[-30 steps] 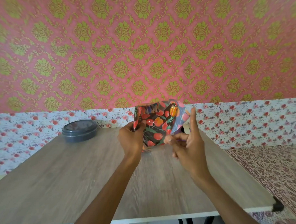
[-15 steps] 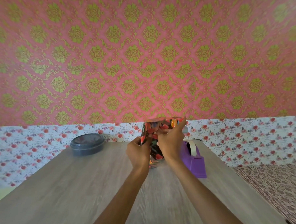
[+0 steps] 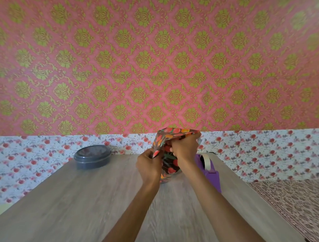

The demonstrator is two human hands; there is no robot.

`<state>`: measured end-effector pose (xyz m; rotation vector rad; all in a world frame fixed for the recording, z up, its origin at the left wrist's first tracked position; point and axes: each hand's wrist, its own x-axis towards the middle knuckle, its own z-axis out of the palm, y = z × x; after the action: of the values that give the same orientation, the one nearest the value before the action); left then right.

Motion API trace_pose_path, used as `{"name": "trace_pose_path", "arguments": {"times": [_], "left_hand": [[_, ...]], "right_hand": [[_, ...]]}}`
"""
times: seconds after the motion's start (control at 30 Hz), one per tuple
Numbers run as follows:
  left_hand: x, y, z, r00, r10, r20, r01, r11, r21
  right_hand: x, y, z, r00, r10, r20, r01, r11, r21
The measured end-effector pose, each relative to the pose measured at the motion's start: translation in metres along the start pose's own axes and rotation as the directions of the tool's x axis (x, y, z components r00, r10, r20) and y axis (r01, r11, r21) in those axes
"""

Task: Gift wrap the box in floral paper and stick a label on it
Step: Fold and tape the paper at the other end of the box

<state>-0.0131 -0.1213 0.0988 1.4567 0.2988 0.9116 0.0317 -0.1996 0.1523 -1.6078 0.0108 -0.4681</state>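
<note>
A round dark tub (image 3: 92,159) sits on the far left part of the wooden table (image 3: 70,204), close to the wall (image 3: 157,66). Its lid (image 3: 93,151) is on and shiny, so what is inside cannot be made out. To the right stands a purple tape dispenser (image 3: 212,177) holding a roll of tape (image 3: 206,161), partly hidden behind the person's right forearm.

The box (image 3: 169,168) stands on end between the tub and the dispenser, near the table's far edge, its lower end touching the wood. The box itself cannot be seen, because dark floral paper (image 3: 174,133) with red and orange flowers covers it.

The left hand (image 3: 149,167) is curled at the box's left side, fingers and thumb pinching a loose edge of the paper. The right hand (image 3: 185,149) is curled over the upper part, fingers gripping a fold of paper that rises above the knuckles. Both hands are closed tight on the paper and touch each other in front of the box.

A patterned brown cloth (image 3: 297,203) lies right of the table.
</note>
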Motion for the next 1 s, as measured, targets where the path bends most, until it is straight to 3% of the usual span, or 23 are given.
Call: {"name": "trace_pose_path", "arguments": {"times": [0.2,0.53,0.87,1.0], "left_hand": [[0.001,-0.007,0.000,0.998,0.056,0.015,-0.057,0.996,0.064],[0.000,-0.001,-0.001,1.000,-0.011,0.002,0.011,1.000,0.011],[-0.001,0.004,-0.004,0.996,-0.084,-0.039,0.083,0.996,-0.033],[-0.001,0.006,-0.006,0.994,-0.100,-0.036,0.098,0.994,-0.056]], "right_hand": [[0.007,-0.007,-0.007,0.999,0.029,-0.018,-0.032,0.976,-0.214],[0.004,-0.012,-0.011,0.996,-0.084,0.025,0.086,0.883,-0.461],[-0.002,0.009,-0.010,0.986,-0.163,0.046,0.166,0.886,-0.433],[-0.003,0.004,-0.014,0.986,-0.068,0.150,0.126,0.895,-0.427]]}}
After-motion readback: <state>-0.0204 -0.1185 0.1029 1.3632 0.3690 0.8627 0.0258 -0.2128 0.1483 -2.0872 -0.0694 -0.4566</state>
